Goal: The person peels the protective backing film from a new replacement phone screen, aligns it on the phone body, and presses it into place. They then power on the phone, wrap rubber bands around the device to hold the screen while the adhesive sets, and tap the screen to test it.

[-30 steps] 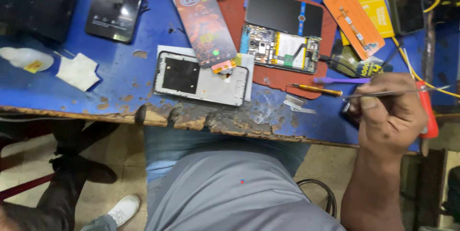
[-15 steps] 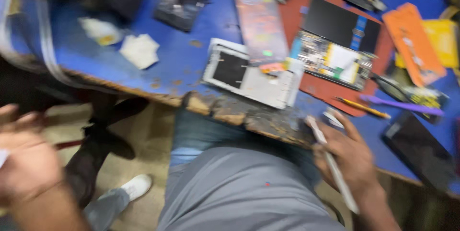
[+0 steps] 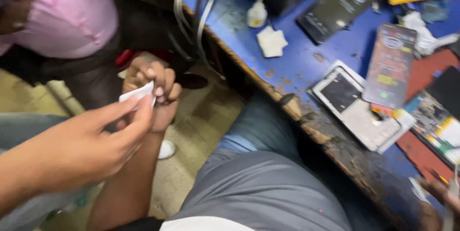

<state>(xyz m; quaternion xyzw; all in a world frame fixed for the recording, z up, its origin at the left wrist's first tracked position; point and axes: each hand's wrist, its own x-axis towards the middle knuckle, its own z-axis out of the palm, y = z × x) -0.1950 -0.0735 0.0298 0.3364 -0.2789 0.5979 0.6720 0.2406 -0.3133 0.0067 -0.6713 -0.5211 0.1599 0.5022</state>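
My left hand [image 3: 155,89] reaches out to the left over the floor, fingers curled on a small white piece [image 3: 136,94]. Another person's hand [image 3: 91,147] comes in from the left edge and pinches the same white piece from below. My right hand [image 3: 438,202] shows only partly at the bottom right corner, by the worn edge of the blue table [image 3: 306,123], closed around a thin pale tool [image 3: 450,195] that is blurred. My grey-trousered lap fills the lower middle.
On the table lie a white phone frame [image 3: 357,111], a phone with a dark patterned back [image 3: 390,65], a dark phone [image 3: 335,10], an opened phone [image 3: 438,125] on a red mat [image 3: 421,156], a tissue [image 3: 271,41] and a small white bottle [image 3: 257,14]. White cables [image 3: 191,10] hang off the far corner. A person in pink [image 3: 62,10] sits at top left.
The view has swung left, away from the table. My left hand has risen and met another person's hand at the white piece. My right hand has dropped to the frame's corner.
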